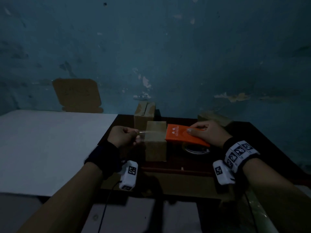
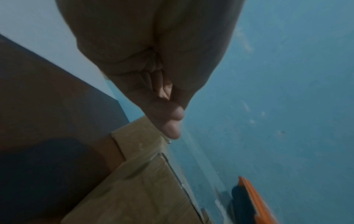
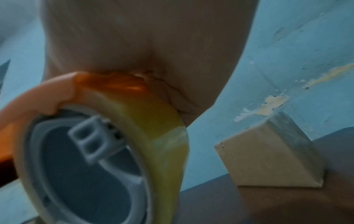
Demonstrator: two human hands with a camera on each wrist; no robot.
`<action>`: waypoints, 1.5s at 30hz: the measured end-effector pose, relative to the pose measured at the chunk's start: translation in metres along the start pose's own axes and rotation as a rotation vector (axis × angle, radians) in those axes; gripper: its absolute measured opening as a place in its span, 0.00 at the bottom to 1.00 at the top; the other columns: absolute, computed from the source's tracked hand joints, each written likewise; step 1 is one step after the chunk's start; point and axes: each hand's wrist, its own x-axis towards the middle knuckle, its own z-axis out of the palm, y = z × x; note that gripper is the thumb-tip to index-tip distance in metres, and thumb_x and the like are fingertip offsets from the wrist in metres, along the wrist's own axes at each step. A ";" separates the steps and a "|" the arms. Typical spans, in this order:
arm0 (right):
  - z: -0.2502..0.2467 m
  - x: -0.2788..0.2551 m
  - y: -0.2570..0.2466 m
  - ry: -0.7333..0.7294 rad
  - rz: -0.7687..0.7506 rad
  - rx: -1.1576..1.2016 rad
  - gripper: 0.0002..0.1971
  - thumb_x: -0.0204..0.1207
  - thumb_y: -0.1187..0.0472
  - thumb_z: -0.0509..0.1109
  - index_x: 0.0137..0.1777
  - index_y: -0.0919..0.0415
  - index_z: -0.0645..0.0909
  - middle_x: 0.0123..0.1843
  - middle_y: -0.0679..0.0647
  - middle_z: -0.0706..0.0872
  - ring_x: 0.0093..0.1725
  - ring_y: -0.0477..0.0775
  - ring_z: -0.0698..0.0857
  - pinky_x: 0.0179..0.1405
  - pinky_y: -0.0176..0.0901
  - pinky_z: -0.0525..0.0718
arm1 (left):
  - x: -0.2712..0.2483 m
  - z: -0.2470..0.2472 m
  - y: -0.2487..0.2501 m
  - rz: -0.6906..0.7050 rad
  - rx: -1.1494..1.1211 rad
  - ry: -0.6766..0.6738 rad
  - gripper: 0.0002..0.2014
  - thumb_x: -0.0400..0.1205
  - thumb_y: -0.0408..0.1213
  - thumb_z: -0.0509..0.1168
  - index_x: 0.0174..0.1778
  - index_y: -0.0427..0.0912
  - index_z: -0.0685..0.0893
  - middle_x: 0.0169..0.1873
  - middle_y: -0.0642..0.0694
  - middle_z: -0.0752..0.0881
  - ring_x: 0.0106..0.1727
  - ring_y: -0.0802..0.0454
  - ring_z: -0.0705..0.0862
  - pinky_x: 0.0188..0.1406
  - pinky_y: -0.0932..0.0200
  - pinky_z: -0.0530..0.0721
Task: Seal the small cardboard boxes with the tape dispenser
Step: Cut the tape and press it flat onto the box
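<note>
A small cardboard box [image 1: 155, 140] stands on the dark table [image 1: 252, 148] between my hands. My right hand [image 1: 204, 132] grips the orange tape dispenser [image 1: 180, 135], whose front edge sits at the box's right top edge. The roll of clear tape [image 3: 162, 136] shows under the palm in the right wrist view. A strip of clear tape [image 1: 151, 132] runs across the box top to my left hand [image 1: 133, 137], which pinches its free end just left of the box. In the left wrist view the fingertips [image 2: 172, 130] hold the tape above the box [image 2: 138, 181].
Another small box [image 1: 143, 115] stands behind the first against the blue wall, and a third box [image 1: 217, 119] [image 3: 268, 157] lies at the back right. A white board [image 1: 50, 145] covers the surface to the left. A cardboard piece [image 1: 77, 95] leans on the wall.
</note>
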 end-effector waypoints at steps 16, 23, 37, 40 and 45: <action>-0.010 0.005 0.026 0.013 0.094 0.025 0.06 0.71 0.45 0.76 0.42 0.45 0.90 0.43 0.46 0.91 0.43 0.47 0.89 0.44 0.38 0.81 | -0.003 0.002 -0.003 -0.176 -0.116 -0.046 0.06 0.83 0.31 0.65 0.52 0.35 0.85 0.35 0.40 0.87 0.29 0.55 0.83 0.26 0.65 0.84; -0.007 0.012 0.040 0.018 0.136 0.038 0.08 0.70 0.43 0.76 0.39 0.45 0.92 0.42 0.49 0.92 0.44 0.52 0.89 0.50 0.44 0.84 | 0.009 0.007 -0.013 -0.226 -0.134 -0.043 0.10 0.82 0.31 0.67 0.56 0.31 0.85 0.32 0.39 0.87 0.24 0.55 0.83 0.26 0.63 0.82; 0.022 0.010 0.060 -0.046 0.200 0.103 0.10 0.74 0.46 0.73 0.47 0.50 0.89 0.45 0.54 0.91 0.44 0.53 0.90 0.48 0.45 0.85 | 0.018 0.023 -0.042 -0.344 -0.330 -0.093 0.07 0.82 0.34 0.68 0.50 0.33 0.85 0.33 0.41 0.86 0.22 0.56 0.85 0.16 0.68 0.79; 0.028 0.012 0.057 -0.062 0.193 0.099 0.09 0.74 0.46 0.73 0.45 0.49 0.89 0.44 0.54 0.91 0.44 0.52 0.90 0.46 0.42 0.84 | 0.022 0.023 -0.047 -0.305 -0.202 -0.092 0.08 0.80 0.42 0.71 0.45 0.39 0.87 0.32 0.46 0.88 0.26 0.57 0.86 0.17 0.66 0.76; 0.031 0.016 0.056 -0.077 0.187 0.073 0.10 0.73 0.43 0.73 0.46 0.47 0.89 0.47 0.52 0.90 0.47 0.52 0.89 0.49 0.45 0.84 | 0.026 0.022 -0.050 -0.278 -0.067 -0.075 0.13 0.80 0.45 0.71 0.40 0.37 0.88 0.32 0.43 0.88 0.28 0.52 0.85 0.32 0.56 0.85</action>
